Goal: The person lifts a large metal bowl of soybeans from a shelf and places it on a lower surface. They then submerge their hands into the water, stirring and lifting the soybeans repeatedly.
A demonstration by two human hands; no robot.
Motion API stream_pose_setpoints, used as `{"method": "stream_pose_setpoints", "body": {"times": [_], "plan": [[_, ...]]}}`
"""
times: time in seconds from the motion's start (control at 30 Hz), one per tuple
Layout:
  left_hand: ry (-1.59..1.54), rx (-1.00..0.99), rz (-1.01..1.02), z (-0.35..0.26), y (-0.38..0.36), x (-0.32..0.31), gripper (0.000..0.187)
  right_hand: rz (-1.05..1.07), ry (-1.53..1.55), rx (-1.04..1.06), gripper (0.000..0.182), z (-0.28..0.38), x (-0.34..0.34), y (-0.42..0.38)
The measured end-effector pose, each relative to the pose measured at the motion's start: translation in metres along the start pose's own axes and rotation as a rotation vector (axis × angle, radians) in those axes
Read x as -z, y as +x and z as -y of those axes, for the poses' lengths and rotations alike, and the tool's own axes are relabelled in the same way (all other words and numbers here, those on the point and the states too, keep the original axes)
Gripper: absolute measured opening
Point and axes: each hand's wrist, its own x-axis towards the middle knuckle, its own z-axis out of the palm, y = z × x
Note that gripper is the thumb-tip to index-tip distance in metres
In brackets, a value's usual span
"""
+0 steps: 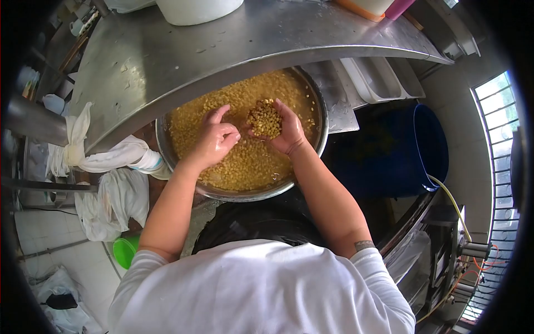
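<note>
A wide round metal basin (319, 146) holds many yellow kernels (239, 172) in cloudy liquid; they look like corn, though I cannot be sure. Above its right half, my right hand (290, 131) is cupped around a heap of kernels (265, 119), some of them browner than the rest. My left hand (212, 139) is over the basin's left half, apart from the right one. Its thumb and index finger meet in a pinch while another finger points away. Whatever lies between those fingertips is too small to make out. Both hands look wet.
A steel table (183, 53) overhangs the basin's far side, with a white tub (197, 8) on it. To the right stand a blue barrel (384, 150) and white trays (372, 78). White cloths (119, 200) and a green bucket (125, 251) are at left.
</note>
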Motion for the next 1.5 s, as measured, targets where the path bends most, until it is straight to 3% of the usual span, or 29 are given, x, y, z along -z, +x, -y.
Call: {"method": "stream_pose_setpoints", "body": {"times": [0.07, 0.13, 0.17, 0.23, 0.27, 0.33, 0.47, 0.53, 0.57, 0.63, 0.9, 0.97, 1.0, 1.07, 1.1, 1.13, 1.2, 1.23, 1.27, 1.3, 1.37, 1.43, 1.5], "plan": [[-0.084, 0.028, -0.017, 0.004, -0.001, 0.007, 0.010, -0.066, -0.047, 0.058, 0.051, -0.004, -0.011, 0.000], [0.020, 0.009, -0.071, 0.004, -0.002, 0.013, 0.009, -0.243, -0.344, 0.123, 0.051, -0.010, -0.017, 0.004], [0.045, -0.001, -0.104, 0.007, -0.002, 0.013, 0.009, -0.243, -0.344, 0.124, 0.051, -0.014, -0.018, 0.007], [0.055, -0.002, -0.125, 0.003, -0.001, 0.014, 0.009, -0.236, -1.884, 0.530, 0.056, -0.020, -0.023, 0.006], [0.066, -0.002, -0.148, 0.000, -0.001, 0.015, 0.010, -0.240, -1.885, 0.531, 0.056, -0.021, -0.022, 0.001], [0.068, -0.014, -0.172, -0.009, 0.001, 0.017, 0.009, -0.178, -2.305, 0.217, 0.067, -0.016, -0.053, -0.020], [0.106, -0.062, -0.209, -0.024, 0.005, 0.023, 0.009, -0.047, -2.118, 0.203, 0.057, 0.004, -0.056, -0.017], [0.123, -0.071, -0.208, -0.033, 0.007, 0.026, 0.009, -0.146, -1.834, 0.521, 0.046, 0.006, -0.065, -0.026], [0.143, -0.084, -0.205, -0.037, 0.008, 0.026, 0.010, -0.143, -1.837, 0.520, 0.046, 0.005, -0.070, -0.030], [0.156, -0.076, -0.174, -0.042, 0.010, 0.025, 0.010, -0.140, -1.526, 0.466, 0.032, 0.004, -0.083, -0.037], [0.216, -0.088, -0.104, -0.034, 0.019, 0.015, 0.007, -0.268, -1.475, 0.619, 0.019, 0.003, -0.073, -0.057], [0.355, 0.086, 0.035, -0.010, 0.022, 0.013, 0.023, -0.353, -1.420, 0.674, 0.016, 0.015, -0.056, -0.069], [0.353, 0.083, 0.037, -0.008, 0.025, 0.016, 0.023, -0.422, -1.437, 0.706, 0.016, 0.023, -0.051, -0.081], [0.423, 0.426, 0.294, -0.003, 0.031, 0.023, 0.048, -0.599, -1.352, 0.750, 0.015, 0.040, -0.023, -0.105], [0.485, 0.450, 0.432, 0.007, 0.040, 0.026, 0.072, -0.675, -1.346, 0.783, 0.014, 0.051, -0.019, -0.124], [0.484, 0.449, 0.434, 0.013, 0.045, 0.026, 0.072, -0.774, -1.317, 0.831, 0.014, 0.060, 0.018, -0.134], [0.569, 0.502, 0.520, 0.025, 0.055, 0.019, 0.081, -0.910, -1.310, 0.774, 0.018, 0.074, 0.073, -0.169], [0.566, 0.497, 0.524, 0.029, 0.061, 0.017, 0.081, -1.080, -1.551, 0.621, 0.028, 0.077, 0.096, -0.187], [0.581, 0.534, 0.575, 0.032, 0.068, 0.014, 0.075, -1.093, -1.867, 0.430, 0.037, 0.075, 0.141, -0.210], [0.598, 0.570, 0.628, 0.037, 0.075, 0.012, 0.069, -1.138, -2.076, 0.006, 0.041, 0.071, 0.183, -0.235], [0.713, 0.542, 0.705, 0.074, 0.091, -0.006, 0.059, -1.268, -1.958, -0.254, 0.037, 0.057, 0.235, -0.278], [0.826, 0.517, 0.784, 0.112, 0.102, -0.021, 0.050, -1.393, -1.792, -0.447, 0.039, 0.045, 0.241, -0.317], [0.776, 0.505, 0.926, 0.137, 0.114, -0.030, 0.037, -1.551, -1.734, -0.482, 0.046, 0.029, 0.243, -0.345]]}}
